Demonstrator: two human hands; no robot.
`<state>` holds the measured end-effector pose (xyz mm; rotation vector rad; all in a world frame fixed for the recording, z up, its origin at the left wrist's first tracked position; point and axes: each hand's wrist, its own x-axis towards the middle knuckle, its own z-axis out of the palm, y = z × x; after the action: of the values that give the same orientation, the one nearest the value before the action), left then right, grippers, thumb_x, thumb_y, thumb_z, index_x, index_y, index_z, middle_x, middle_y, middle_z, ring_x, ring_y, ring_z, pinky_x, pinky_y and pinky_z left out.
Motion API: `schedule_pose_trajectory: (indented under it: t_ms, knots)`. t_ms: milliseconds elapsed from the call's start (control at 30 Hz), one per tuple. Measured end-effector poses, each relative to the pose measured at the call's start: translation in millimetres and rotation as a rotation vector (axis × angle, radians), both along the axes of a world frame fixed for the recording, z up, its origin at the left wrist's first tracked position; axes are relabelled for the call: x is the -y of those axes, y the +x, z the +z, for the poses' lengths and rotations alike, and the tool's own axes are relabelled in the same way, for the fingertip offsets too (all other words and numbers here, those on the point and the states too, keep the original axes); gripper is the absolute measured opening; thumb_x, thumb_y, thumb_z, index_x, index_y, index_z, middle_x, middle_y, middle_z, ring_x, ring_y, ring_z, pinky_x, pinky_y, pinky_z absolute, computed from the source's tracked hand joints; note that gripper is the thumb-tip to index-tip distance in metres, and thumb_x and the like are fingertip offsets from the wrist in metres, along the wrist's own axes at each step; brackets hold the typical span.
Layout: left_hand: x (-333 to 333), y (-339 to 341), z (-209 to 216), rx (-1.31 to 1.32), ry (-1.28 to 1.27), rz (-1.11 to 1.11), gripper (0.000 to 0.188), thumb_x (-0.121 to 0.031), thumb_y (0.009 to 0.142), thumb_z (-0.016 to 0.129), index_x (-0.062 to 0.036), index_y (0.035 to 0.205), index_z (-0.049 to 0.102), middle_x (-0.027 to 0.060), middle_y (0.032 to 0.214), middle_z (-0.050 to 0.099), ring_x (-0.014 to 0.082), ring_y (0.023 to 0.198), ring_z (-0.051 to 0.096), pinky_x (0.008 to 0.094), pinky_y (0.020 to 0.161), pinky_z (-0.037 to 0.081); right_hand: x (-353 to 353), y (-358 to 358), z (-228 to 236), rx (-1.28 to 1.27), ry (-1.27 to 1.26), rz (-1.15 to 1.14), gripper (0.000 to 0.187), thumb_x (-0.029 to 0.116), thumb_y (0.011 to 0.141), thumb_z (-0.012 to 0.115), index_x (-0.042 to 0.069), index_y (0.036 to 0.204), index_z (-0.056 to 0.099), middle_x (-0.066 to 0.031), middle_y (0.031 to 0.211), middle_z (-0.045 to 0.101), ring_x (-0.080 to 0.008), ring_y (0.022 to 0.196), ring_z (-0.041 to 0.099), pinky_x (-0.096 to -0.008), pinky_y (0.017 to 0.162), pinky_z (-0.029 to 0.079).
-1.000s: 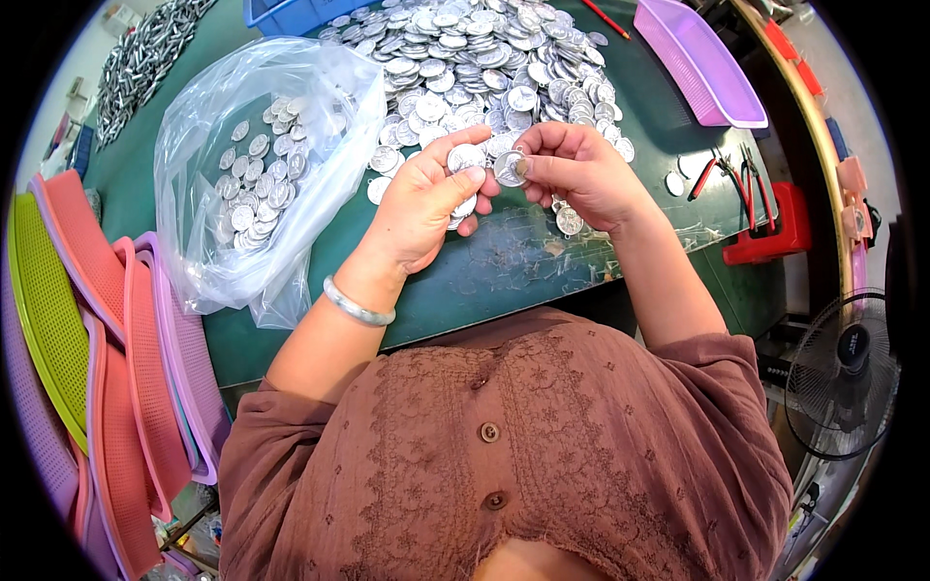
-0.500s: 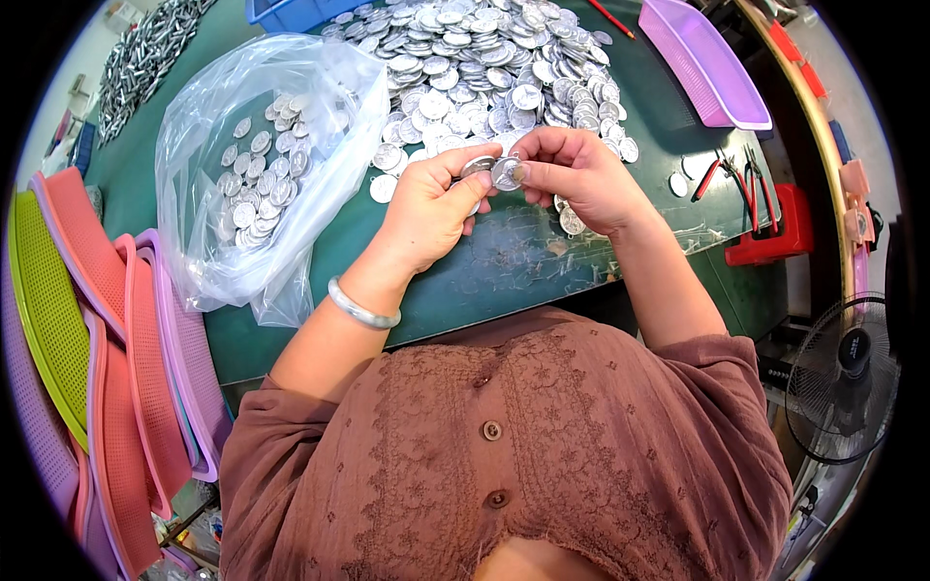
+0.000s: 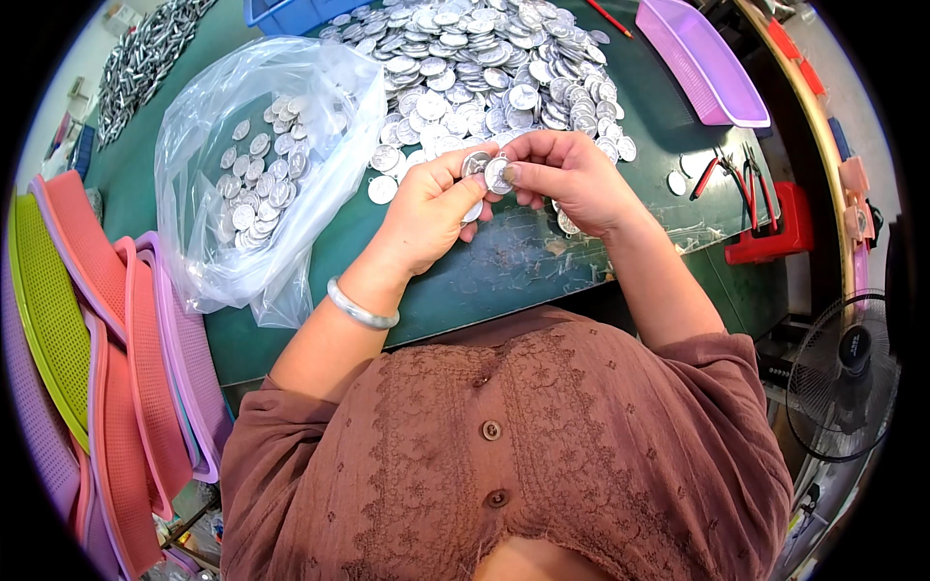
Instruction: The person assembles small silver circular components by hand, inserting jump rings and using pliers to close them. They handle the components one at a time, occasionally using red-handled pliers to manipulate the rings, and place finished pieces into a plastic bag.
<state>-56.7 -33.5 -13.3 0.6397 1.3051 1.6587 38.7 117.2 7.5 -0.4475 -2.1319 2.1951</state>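
Note:
My left hand [image 3: 428,208] is closed around a few round silver medallions; one medallion [image 3: 475,164] shows between thumb and fingers, and the edge of another shows below the thumb. Pinched between thumb and fingers of my right hand [image 3: 572,184] is a single silver medallion [image 3: 498,175], held against those in the left. Just beyond both hands spreads a large heap of similar medallions [image 3: 484,73] on the green table [image 3: 465,276]. To the left of my hands lies an open clear plastic bag [image 3: 329,232] with many medallions in it.
Stacked pink, green and purple plastic baskets [image 3: 155,358] stand at the left. A purple basket [image 3: 702,68], red-handled pliers [image 3: 707,179] and a red holder [image 3: 790,225] sit at the right, with a fan [image 3: 843,378] below. Small metal parts [image 3: 145,68] lie far left, beside a blue bin [image 3: 291,12].
My right hand has shifted slightly left, and its medallion has turned to face up more and now overlaps the left hand's medallions. The left hand has barely moved.

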Motion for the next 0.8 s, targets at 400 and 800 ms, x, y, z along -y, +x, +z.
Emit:
schedule_pose_trajectory:
  t_ms: [400, 800]
  knots:
    - [1.9, 1.6, 5.4, 0.054, 0.027, -0.065, 0.038, -0.007, 0.085, 0.043, 0.0009, 0.123, 0.04, 0.0055, 0.078, 0.056, 0.0086, 0.06, 0.052, 0.0173, 0.043, 0.04, 0.4, -1.2, -1.2, 0.049, -0.288, 0.043, 0.014, 0.01, 0.077, 0.059, 0.001, 0.088, 0.058, -0.0004, 0.071, 0.057, -0.0062, 0.058, 0.048, -0.0183, 0.051, 0.037]
    - [-0.2, -4.5, 5.2, 0.204, 0.011, 0.059, 0.01, -0.009, 0.085, 0.046, -0.0025, 0.087, 0.053, 0.0059, 0.065, 0.057, 0.0098, 0.051, 0.052, 0.0183, 0.038, 0.036, -3.6, 3.4, 5.5, 0.052, -0.171, -0.049, 0.015, 0.008, 0.073, 0.06, -0.001, 0.086, 0.057, -0.0003, 0.068, 0.055, -0.0065, 0.055, 0.048, -0.0193, 0.048, 0.037]
